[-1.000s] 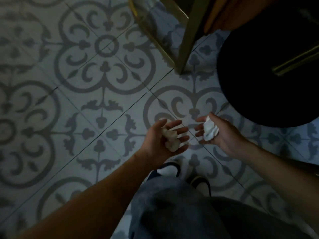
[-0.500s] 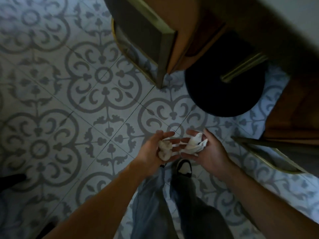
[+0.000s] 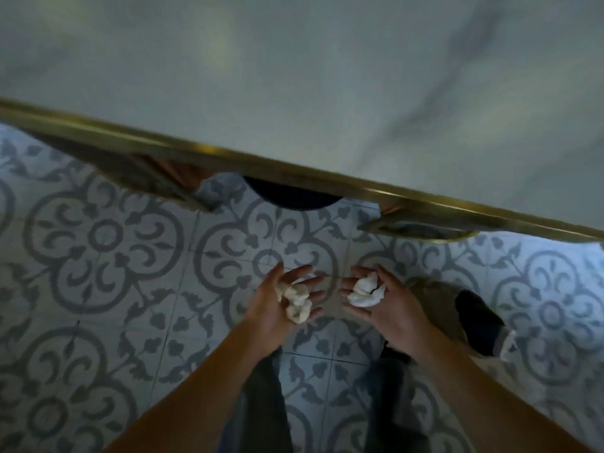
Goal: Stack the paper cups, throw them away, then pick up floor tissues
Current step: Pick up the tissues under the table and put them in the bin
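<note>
Patterned grey-white tile floor (image 3: 98, 289) below; pale marble tabletop with brass edge (image 3: 294, 178) fills upper view. Left hand (image 3: 281, 302) palm up, fingers loosely curled around crumpled tissue wad (image 3: 295, 300). Right hand (image 3: 382, 299) likewise half open, cupping second crumpled tissue (image 3: 364, 289). Hands near each other, apart, above floor. Dark shoe (image 3: 477, 322) at right.

Floor (image 3: 108, 289): pale tiles, grey scroll-and-medallion pattern, thin grout lines, fills lower half of view. Counter (image 3: 327, 76): pale marbled top, faint grey veining, brass-coloured edge band running from 9 o'clock down toward 3 o'clock; top bare where visible. Dark round base (image 3: 291, 199) on floor at 12 o'clock, mostly hidden under counter edge. Dark shoe (image 3: 477, 322) with white sole on floor at 4 o'clock.
</note>
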The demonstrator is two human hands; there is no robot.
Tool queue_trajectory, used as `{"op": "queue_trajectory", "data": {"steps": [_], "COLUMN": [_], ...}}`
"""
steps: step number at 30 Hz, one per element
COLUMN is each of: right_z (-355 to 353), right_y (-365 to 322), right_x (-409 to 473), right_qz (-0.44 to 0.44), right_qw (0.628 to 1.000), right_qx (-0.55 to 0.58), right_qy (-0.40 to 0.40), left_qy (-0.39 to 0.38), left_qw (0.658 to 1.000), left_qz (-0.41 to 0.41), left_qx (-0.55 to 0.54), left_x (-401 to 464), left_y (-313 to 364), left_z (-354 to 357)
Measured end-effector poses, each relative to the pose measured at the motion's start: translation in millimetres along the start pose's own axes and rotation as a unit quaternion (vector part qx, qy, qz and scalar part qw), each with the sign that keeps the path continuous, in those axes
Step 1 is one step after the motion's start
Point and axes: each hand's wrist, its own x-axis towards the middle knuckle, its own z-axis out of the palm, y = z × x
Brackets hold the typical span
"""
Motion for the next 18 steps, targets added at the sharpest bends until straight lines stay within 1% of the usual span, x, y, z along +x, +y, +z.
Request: {"op": "queue_trajectory", "data": {"steps": [3,7,10,14,18], "right_z": [-67,-154,-221,-295,-362], "right_y": [-7,-16,-18,-23,-19], "right_x": [-7,-27,-38,-45,-54], "right_qz": [-0.007,-0.027,0.006,0.024,0.013], "right_qw": [0.999,0.995,0.988,0.971,0.968], "right_qx": [0.007,0.018,0.080,0.146,0.175], "right_qy": [0.043,0.095,0.130,0.187,0.180], "left_qy": [-0.007,0.004,0.015,-0.011,-0.007], "left_qw": [0.999,0.993,0.986,0.974,0.961], "left_qz": [-0.035,-0.076,-0.096,-0.129,-0.156], "left_qx": [0.022,0.092,0.135,0.184,0.228], "left_x": [27,63,85,118,156], "left_y": [-33,-93,-141,-204,-262], "left_z": [52,123,173,231,266]}}
